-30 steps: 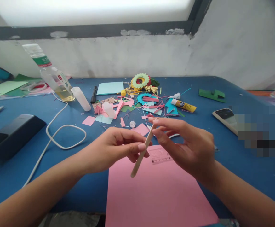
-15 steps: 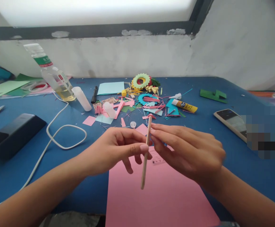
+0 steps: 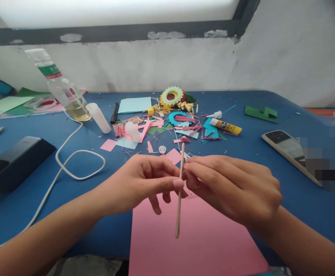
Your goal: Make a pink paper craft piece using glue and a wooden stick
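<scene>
The left hand [image 3: 152, 178] is pinching a wooden craft stick [image 3: 179, 214] above the pink paper sheet [image 3: 207, 237], seemingly positioning it, while the right hand's [image 3: 233, 186] bunched fingers are meeting its edge, grip unclear, the next move probably needing that pinch steady.

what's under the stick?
Below the near end of the stick lies the pink sheet. The left hand and right hand cover most of the sheet's far edge; what lies there can't be fully seen.
</scene>
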